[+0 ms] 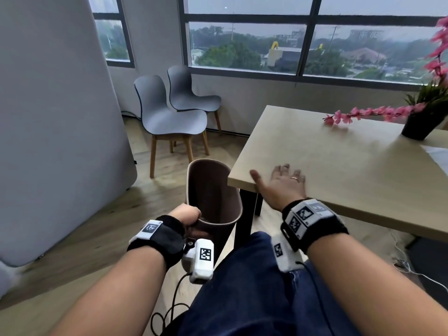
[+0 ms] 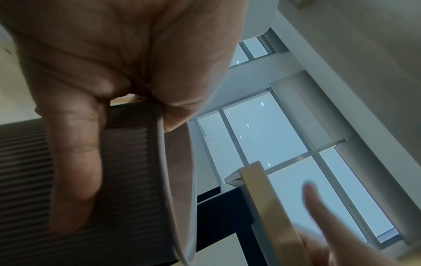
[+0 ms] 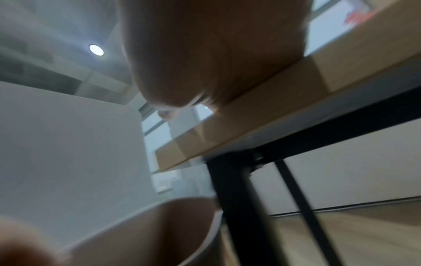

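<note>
My left hand (image 1: 188, 214) grips the near rim of a brown waste bin (image 1: 213, 190), which stands tilted just left of the table corner. In the left wrist view my fingers (image 2: 75, 162) lie on the bin's ribbed outer wall (image 2: 127, 180) and the thumb hooks over the rim. Nothing shows inside the part of the bin I can see. My right hand (image 1: 281, 183) rests flat, fingers spread, on the light wooden table (image 1: 339, 154) close to its near left corner. The right wrist view shows the palm (image 3: 216, 54) over the table edge (image 3: 250, 126), with the bin rim (image 3: 159, 234) below.
Two grey chairs (image 1: 169, 112) stand by the window wall beyond the bin. A grey partition (image 1: 60, 117) fills the left. A black pot of pink flowers (image 1: 417, 127) sits at the table's far right, beside white paper (image 1: 438, 156). Cables (image 1: 412, 267) lie on the floor.
</note>
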Tool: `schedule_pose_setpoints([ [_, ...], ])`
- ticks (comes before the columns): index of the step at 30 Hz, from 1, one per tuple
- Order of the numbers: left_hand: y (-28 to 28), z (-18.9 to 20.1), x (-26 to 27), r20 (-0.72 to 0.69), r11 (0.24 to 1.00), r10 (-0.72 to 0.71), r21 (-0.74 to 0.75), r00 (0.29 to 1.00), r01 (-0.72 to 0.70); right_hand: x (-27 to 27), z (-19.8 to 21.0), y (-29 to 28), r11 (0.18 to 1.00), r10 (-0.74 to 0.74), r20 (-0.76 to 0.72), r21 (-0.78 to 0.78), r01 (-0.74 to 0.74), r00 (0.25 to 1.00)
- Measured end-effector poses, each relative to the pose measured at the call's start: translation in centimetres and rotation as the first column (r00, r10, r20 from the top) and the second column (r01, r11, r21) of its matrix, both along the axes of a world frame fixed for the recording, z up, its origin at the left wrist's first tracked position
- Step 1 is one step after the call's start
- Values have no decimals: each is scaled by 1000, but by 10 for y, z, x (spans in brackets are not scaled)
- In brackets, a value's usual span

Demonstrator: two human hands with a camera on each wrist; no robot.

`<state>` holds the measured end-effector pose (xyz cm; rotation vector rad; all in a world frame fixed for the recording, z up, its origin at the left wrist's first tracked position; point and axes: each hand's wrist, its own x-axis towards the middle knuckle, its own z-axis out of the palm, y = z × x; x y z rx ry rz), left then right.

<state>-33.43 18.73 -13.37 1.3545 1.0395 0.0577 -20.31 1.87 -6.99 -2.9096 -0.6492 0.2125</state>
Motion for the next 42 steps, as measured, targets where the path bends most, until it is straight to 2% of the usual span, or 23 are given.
schedule_pose_setpoints([
  [2,1,-1,0,4,1000,-8,-12,1000,8,-21,-3,18,975,217,9,36,-217,976],
  [5,-1,1,-1,19,1000,3,-16,1000,-3,-37,2,25,798,541,-47,343,-495,839],
  [6,-1,2,-1,27,1000,4,-17,1000,-3,-32,4,20,759,506,25,463,-458,862],
  [8,-2,3,-2,39,1000,-9,-29,999,10,-7,8,4,797,142,166,566,-212,976],
  [10,-2,5,-3,50,999,-13,-48,999,16,25,11,-19,900,-166,86,421,116,982],
  [12,-4,6,-4,54,998,-21,-54,998,24,37,9,-30,959,-229,-46,164,233,972],
  [14,-5,7,-3,60,998,-18,-60,998,22,26,3,-19,996,-88,-6,11,88,996],
  [16,-5,7,-3,66,997,-10,-72,998,14,-1,-4,2,977,213,59,11,-214,975],
  [18,-5,7,-3,64,998,-3,-58,998,7,-31,-5,20,829,543,-3,159,-536,839],
  [20,-5,7,-2,51,1000,0,-22,999,1,-42,-5,25,669,699,-55,404,-624,713],
  [21,-5,6,-2,58,1000,3,-24,998,-1,-37,-3,24,658,652,6,493,-570,758],
  [22,-5,7,-3,67,999,5,-33,998,-2,-25,-3,20,714,503,108,508,-482,858],
  [24,-5,7,-3,71,999,9,-48,997,-5,11,0,4,919,69,188,369,-136,980],
  [26,-3,7,-3,71,998,11,-65,997,-6,41,6,-16,966,-206,18,166,201,978],
  [28,-3,9,-3,73,997,12,-83,997,-6,48,7,-18,964,-258,-76,39,262,963],
  [31,-1,6,-1,78,995,12,-101,997,-4,19,4,11,995,102,19,0,-102,995],
  [33,0,4,0,82,994,5,-105,997,3,-19,7,32,870,483,-82,164,-466,872],
  [35,3,2,2,78,995,-4,-100,997,12,-40,11,36,700,684,-153,416,-581,714],
  [36,2,3,1,75,994,-6,-105,997,14,-37,13,32,666,664,-67,505,-549,745],
  [37,1,5,0,78,994,-3,-107,997,11,-25,12,25,704,531,56,526,-477,846],
  [39,-1,9,-3,77,993,13,-114,997,-4,11,10,1,909,37,189,401,-111,981],
  [41,-4,13,-4,78,994,2,-109,997,6,40,11,-31,932,-301,29,221,288,953],
  [42,-5,14,-5,77,995,-5,-104,997,13,45,11,-38,927,-345,-54,134,350,937],
])
